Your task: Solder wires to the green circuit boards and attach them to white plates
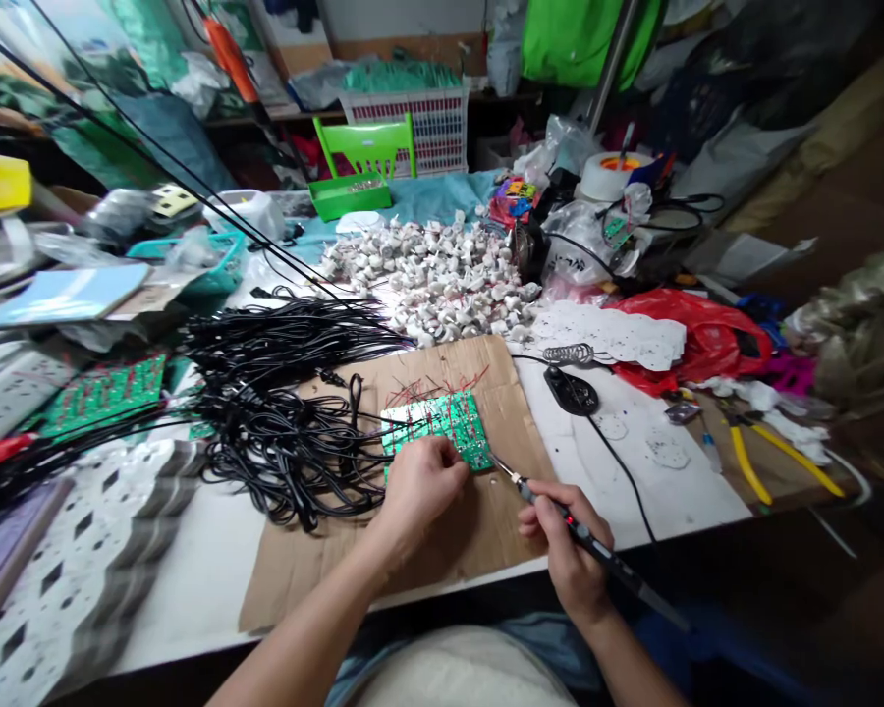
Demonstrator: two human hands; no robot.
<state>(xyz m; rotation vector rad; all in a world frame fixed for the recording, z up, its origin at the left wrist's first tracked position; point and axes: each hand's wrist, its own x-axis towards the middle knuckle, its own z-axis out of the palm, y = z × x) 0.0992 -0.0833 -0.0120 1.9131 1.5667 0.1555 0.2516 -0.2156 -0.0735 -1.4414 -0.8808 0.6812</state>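
My right hand [571, 540] grips a soldering iron [589, 542] with a dark handle and a small red light. The iron's tip reaches the right edge of a green circuit board [453, 420], which lies on a piece of cardboard [478, 530]. Thin red wires stick up from the board's far side. Over the board's near edge sits my left hand [423, 481], its fingers closed in a pinch; what they hold is hidden. Black cables [295, 452] run from a tangled heap onto the board just beside that hand.
Behind the board is a pile of small white parts [442, 275]. An iron stand with a coil [569, 355] and black base [571, 391] stands to the right, near yellow-handled pliers [751, 462]. More green boards [107, 393] and perforated white strips [81, 550] lie left.
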